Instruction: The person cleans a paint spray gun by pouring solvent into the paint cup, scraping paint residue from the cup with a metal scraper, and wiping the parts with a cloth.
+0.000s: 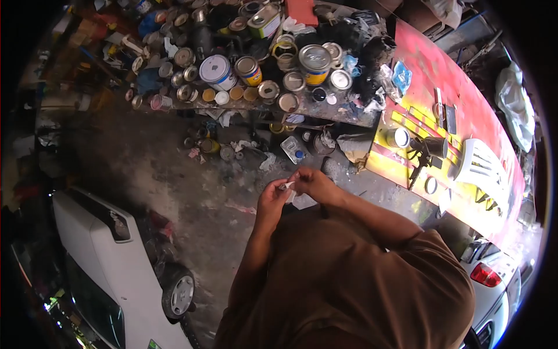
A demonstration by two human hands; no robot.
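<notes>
Close together in front of my brown shirt, both hands meet at a small white piece that looks like paper or cloth. My left hand pinches it from the left, fingers pressed together. From the right, my right hand grips its other side with fingertips nearly touching those of the left. A pale bit of the same or another piece hangs just below the fingers. What exactly the piece is, I cannot make out.
A cluttered bench with several paint cans stands ahead. At the right, a red and yellow table holds a spray gun, an open can and a white plastic part. White cars stand at both sides.
</notes>
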